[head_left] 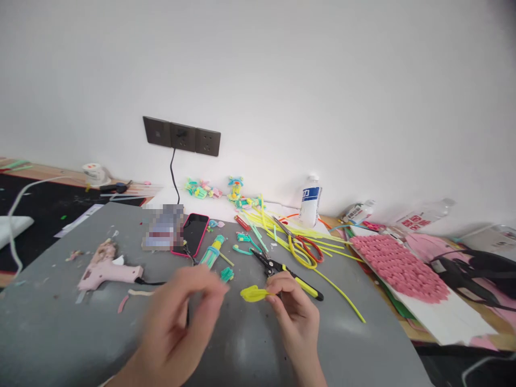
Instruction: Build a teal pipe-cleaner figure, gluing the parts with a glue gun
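Observation:
My right hand (296,314) pinches a small bundle of looped yellow pipe cleaner (253,293) between thumb and fingertips, its loops pointing left. To its left, my left hand (177,317) is raised and blurred by motion. Its thumb and forefinger curve together at the tips, apart from the yellow bundle; anything between them does not show. Just behind my right hand lie black-and-yellow pliers (296,277). A teal pipe-cleaner piece (227,274) and a teal-and-yellow pipe-cleaner figure (213,251) rest beyond my left fingertips.
Yellow-handled scissors (303,255) lie among loose yellow pipe cleaners (338,247). A pink glue gun (108,271) sits at left, near a phone (196,234). A bottle (310,201) stands by the wall. Pink braided material (399,266) lies on the right.

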A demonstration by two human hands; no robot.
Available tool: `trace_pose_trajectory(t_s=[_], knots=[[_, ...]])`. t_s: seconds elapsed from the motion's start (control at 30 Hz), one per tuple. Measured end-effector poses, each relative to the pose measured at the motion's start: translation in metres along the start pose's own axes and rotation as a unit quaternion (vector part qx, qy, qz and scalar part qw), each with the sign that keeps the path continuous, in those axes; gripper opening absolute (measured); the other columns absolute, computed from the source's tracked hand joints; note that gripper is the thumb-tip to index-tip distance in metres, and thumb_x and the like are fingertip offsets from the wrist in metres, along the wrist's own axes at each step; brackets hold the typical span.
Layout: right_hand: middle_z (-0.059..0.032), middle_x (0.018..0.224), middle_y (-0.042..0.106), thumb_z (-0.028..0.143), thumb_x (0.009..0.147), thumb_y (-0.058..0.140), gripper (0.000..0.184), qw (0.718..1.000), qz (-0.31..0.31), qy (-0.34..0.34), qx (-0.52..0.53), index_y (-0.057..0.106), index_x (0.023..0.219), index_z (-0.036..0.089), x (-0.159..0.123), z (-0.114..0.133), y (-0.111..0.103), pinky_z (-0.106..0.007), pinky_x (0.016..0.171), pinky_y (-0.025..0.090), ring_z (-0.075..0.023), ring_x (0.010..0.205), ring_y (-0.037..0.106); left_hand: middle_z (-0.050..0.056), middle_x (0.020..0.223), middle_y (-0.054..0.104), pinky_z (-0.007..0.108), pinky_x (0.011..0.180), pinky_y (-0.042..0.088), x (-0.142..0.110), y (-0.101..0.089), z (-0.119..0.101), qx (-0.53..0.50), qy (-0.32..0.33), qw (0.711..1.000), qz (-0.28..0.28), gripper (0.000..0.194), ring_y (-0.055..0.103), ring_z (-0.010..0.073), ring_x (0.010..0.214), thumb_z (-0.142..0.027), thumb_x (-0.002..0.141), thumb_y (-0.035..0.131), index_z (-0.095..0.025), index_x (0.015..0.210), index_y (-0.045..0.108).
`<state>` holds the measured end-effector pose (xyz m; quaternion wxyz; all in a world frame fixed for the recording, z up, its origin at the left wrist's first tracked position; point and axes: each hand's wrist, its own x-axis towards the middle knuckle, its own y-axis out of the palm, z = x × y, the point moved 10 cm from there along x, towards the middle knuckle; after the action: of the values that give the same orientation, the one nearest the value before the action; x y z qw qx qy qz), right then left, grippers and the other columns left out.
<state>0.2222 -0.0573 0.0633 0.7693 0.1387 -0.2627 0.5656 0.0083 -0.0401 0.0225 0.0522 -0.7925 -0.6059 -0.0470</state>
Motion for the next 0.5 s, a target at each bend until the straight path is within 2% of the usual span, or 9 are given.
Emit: trace_pose_trajectory(t_s=[0.1, 0.17, 0.2, 0.33, 0.43, 0.5], knots=[[-0.0034, 0.076, 0.060, 0.022, 0.095, 0.061, 0.013, 1.000, 0.018, 0.001, -0.014, 0.063, 0.082, 0.021, -0.002, -0.002, 0.006, -0.027, 0.062, 0.045, -0.0178, 0.071, 0.057, 0.007, 0.098, 0.071, 0.030, 0.080, 0.053, 0.041, 0.033, -0.015, 0.016, -0.013, 0.996, 0.092, 0.026, 0.065, 0.0213, 0.089, -0.042, 0.093, 0.062, -0.021, 0.105, 0.072], [-0.0028, 0.077, 0.060, 0.021, 0.095, 0.060, 0.013, 0.999, 0.036, -0.003, -0.021, 0.062, 0.082, 0.022, -0.003, -0.002, 0.012, -0.027, 0.064, 0.045, -0.0176, 0.072, 0.057, 0.006, 0.086, 0.071, 0.026, 0.068, 0.051, 0.047, 0.051, -0.009, 0.000, -0.052, 0.989, 0.141, 0.033, 0.064, 0.0190, 0.078, -0.048, 0.093, 0.059, -0.018, 0.100, 0.072], [-0.0026, 0.076, 0.060, 0.020, 0.095, 0.060, 0.013, 0.999, 0.046, -0.005, -0.025, 0.061, 0.082, 0.022, -0.003, -0.002, 0.015, -0.028, 0.064, 0.045, -0.0177, 0.072, 0.057, 0.005, 0.080, 0.069, 0.025, 0.066, 0.048, 0.046, 0.055, -0.003, -0.006, -0.071, 0.987, 0.147, 0.035, 0.062, 0.0174, 0.073, -0.049, 0.092, 0.060, -0.017, 0.096, 0.071], [-0.0023, 0.075, 0.060, 0.019, 0.095, 0.059, 0.014, 0.997, 0.073, -0.002, -0.034, 0.062, 0.082, 0.021, -0.005, -0.004, 0.026, -0.027, 0.063, 0.046, -0.0175, 0.071, 0.058, 0.001, 0.063, 0.064, 0.022, 0.056, 0.041, 0.040, 0.058, 0.014, -0.040, -0.113, 0.981, 0.154, 0.037, 0.053, 0.0122, 0.058, -0.052, 0.088, 0.064, -0.016, 0.083, 0.070], [-0.0019, 0.077, 0.062, 0.019, 0.093, 0.062, 0.010, 0.997, 0.076, 0.010, -0.022, 0.064, 0.084, 0.022, -0.006, -0.009, 0.029, -0.026, 0.064, 0.047, -0.0169, 0.071, 0.059, 0.001, 0.061, 0.065, 0.022, 0.055, 0.040, 0.042, 0.055, 0.019, -0.062, -0.123, 0.978, 0.156, 0.040, 0.050, 0.0108, 0.054, -0.054, 0.086, 0.066, -0.015, 0.077, 0.069], [-0.0015, 0.079, 0.064, 0.019, 0.091, 0.065, 0.005, 0.996, 0.080, 0.026, -0.016, 0.067, 0.093, 0.023, -0.006, -0.013, 0.031, -0.026, 0.065, 0.048, -0.0168, 0.072, 0.060, 0.002, 0.060, 0.066, 0.022, 0.054, 0.040, 0.045, 0.053, 0.022, -0.070, -0.128, 0.978, 0.152, 0.041, 0.050, 0.0103, 0.053, -0.055, 0.085, 0.067, -0.015, 0.074, 0.069]])
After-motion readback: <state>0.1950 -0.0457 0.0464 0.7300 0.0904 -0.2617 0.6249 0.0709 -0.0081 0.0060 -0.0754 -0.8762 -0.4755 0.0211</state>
